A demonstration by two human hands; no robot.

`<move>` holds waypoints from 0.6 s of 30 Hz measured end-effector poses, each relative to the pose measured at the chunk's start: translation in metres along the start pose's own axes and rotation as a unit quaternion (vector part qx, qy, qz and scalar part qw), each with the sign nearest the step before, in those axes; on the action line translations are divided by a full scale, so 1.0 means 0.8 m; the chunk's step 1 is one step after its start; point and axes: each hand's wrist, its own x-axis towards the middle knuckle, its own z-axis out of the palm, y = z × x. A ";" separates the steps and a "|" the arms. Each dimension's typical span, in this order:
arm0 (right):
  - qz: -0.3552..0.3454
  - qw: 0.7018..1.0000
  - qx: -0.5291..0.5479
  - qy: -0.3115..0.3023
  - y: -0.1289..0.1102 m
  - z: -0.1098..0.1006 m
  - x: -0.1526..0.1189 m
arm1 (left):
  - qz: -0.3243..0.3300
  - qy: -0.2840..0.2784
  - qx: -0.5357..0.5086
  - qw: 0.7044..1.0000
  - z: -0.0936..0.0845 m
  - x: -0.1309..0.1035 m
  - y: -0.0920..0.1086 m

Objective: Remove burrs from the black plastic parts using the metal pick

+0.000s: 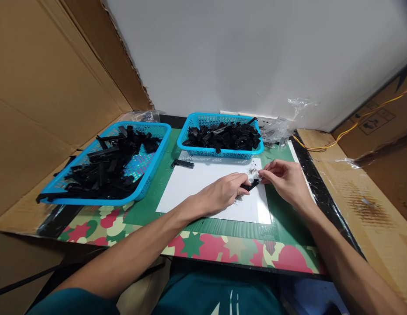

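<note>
Over the right part of a white sheet, my left hand is closed on a dark plastic part. My right hand pinches at the far end of this part, its thumb and forefinger together; whatever lies between those fingertips is too small to make out. Tiny dark pieces are scattered on the sheet just beyond the hands, and a few more lie beside my left hand. Another black part rests at the sheet's upper left corner.
A large blue basket at the left holds many long black parts. Behind the sheet, a smaller blue basket is filled with black pieces. Clear plastic bags and a power strip stand near the wall. Cardboard and a yellow cable are at the right.
</note>
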 end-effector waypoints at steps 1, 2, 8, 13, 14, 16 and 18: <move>-0.002 1.000 -0.008 0.002 0.001 0.000 0.000 | -0.006 0.002 -0.008 1.000 0.001 0.000 0.000; -0.004 1.000 -0.016 0.003 0.002 0.001 -0.001 | -0.015 0.005 -0.018 1.000 0.001 0.000 -0.001; -0.027 0.998 -0.050 0.027 0.001 0.011 -0.007 | -0.069 0.026 -0.049 0.996 -0.003 0.004 0.005; -0.113 0.986 -0.083 0.096 -0.018 0.013 -0.016 | -0.101 0.102 -0.084 0.986 -0.016 0.006 0.014; -0.121 0.986 -0.092 0.067 -0.021 0.012 -0.018 | -0.103 0.128 -0.101 0.981 -0.017 0.006 0.013; -0.127 0.985 -0.114 -0.036 -0.023 0.012 -0.019 | -0.101 0.182 -0.138 0.968 -0.017 0.008 0.010; -0.119 0.973 -0.141 -0.139 -0.022 0.015 -0.021 | -0.096 0.221 -0.166 0.956 -0.015 0.009 0.006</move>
